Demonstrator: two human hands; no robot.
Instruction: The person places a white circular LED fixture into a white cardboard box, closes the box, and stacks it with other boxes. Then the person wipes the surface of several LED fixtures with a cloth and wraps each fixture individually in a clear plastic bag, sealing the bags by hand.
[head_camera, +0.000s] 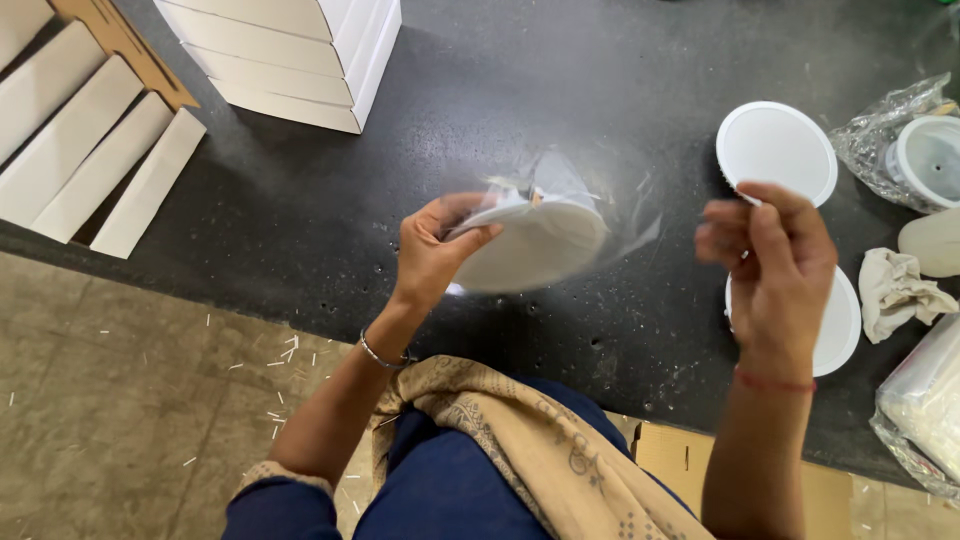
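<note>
Left hand (432, 250) pinches round white plastic disc (535, 245) inside clear plastic bag (610, 205); right hand (770, 250) beside disc, fingers loosely curled, empty. Risk: disc slips from one-handed pinch.

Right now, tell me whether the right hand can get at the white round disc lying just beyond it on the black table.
Probably yes. The right hand holds nothing and hovers at the near rim of the white round disc, with nothing between them.

Blue sleeves, beige patterned scarf, bangle
</note>
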